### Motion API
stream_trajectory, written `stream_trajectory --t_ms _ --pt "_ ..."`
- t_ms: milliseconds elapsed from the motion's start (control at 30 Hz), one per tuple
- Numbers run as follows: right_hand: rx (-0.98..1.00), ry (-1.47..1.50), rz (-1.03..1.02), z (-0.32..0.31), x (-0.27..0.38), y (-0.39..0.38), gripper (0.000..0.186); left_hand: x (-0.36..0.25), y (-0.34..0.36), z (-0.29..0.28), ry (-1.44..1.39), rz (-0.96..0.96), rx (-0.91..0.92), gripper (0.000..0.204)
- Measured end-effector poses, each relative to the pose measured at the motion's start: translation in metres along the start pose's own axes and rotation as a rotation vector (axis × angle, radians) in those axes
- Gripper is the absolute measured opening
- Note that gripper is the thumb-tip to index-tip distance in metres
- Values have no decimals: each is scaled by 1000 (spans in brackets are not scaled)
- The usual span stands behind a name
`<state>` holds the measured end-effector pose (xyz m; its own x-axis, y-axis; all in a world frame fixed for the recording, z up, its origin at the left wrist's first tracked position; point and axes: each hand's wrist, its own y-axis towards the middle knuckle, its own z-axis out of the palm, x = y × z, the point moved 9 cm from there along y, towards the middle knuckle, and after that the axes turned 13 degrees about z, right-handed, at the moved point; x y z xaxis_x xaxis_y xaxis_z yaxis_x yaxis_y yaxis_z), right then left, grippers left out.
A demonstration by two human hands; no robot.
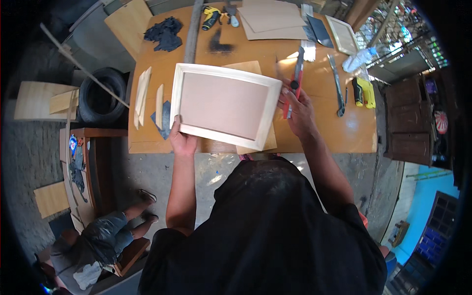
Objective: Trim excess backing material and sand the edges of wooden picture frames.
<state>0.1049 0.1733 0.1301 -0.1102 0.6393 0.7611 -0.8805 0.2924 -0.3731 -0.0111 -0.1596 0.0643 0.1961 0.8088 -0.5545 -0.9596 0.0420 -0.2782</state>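
Note:
A pale wooden frame (265,113) with a pinkish backing panel is held over the table, tilted slightly. My left hand (183,137) grips its lower left corner, thumb on the front. My right hand (300,108) is curled at the frame's right edge, overlapping a red tool (298,71) with a black knob, like a cutter; exactly what its fingers hold is unclear. Thin wooden strips (142,98) and a dark sheet (162,123) lie left of the frame, and a light board (241,66) lies partly under it.
The wooden table (354,137) bears black cloth (162,34), yellow-black tools (363,92), brown sheets (270,19), a small frame (341,34), a bottle (359,59) and a metal bar (337,86). A tire (102,96) stands left. A seated person (93,246) is at lower left.

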Motion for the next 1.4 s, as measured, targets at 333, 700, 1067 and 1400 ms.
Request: stream_trajectory --t_ms 333,700,1067,1400 --pt "-150 11 96 -85 -51 6 35 -14 -47 86 151 105 376 39" --pt "-86 -12 50 -64 -35 -37 34 -2 -3 40 99 29 189 36" --pt "-134 2 136 -52 -48 -41 31 -4 8 32 11 -70 235 45" --pt "-121 145 288 -67 -83 -35 25 0 -15 59 148 -75 337 51"
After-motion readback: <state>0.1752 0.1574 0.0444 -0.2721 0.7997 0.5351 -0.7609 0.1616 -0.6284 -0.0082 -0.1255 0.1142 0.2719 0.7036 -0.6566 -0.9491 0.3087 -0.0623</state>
